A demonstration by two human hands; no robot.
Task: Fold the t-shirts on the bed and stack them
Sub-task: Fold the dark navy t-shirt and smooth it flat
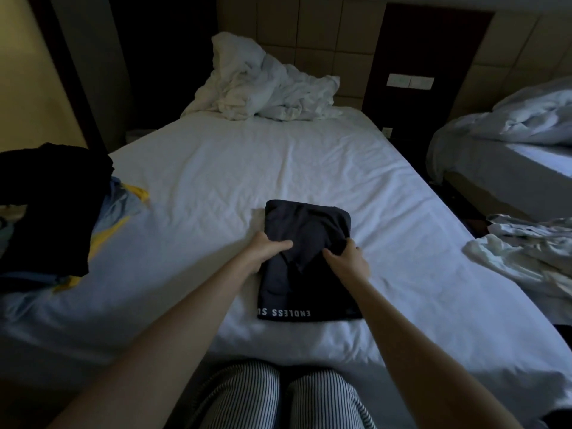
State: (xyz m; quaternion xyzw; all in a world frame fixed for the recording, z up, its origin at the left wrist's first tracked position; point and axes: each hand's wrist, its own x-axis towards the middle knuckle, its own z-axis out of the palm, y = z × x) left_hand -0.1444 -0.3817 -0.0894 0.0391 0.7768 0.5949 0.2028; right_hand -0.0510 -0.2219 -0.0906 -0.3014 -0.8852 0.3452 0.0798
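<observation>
A dark t-shirt (306, 224) lies in the middle of the bed (247, 156), folded into a soft, rounded rectangle. White block letters run upside down along its near hem. The cloth looks matte and limp, with shallow creases where the hands gather it.

The left hand (266, 249) has its grip pinching a fold at the shirt's left edge, thumb on top and fingers tucked under. The right hand (348, 258) has its grip curled into a bunch of cloth at the right edge.

The bed's white sheet is smooth but finely wrinkled. On its left side sits a heap of dark clothes (52, 196) over a pale blue and yellow garment (123, 205). A crumpled white duvet (266, 88) is piled at the far end against a padded, square-panelled headboard (325, 35). A rumpled white garment (526, 252) lies at the right edge. Further right stands a second bed (510, 150). The room is dim, and striped trousers (278, 397) show nearest.
</observation>
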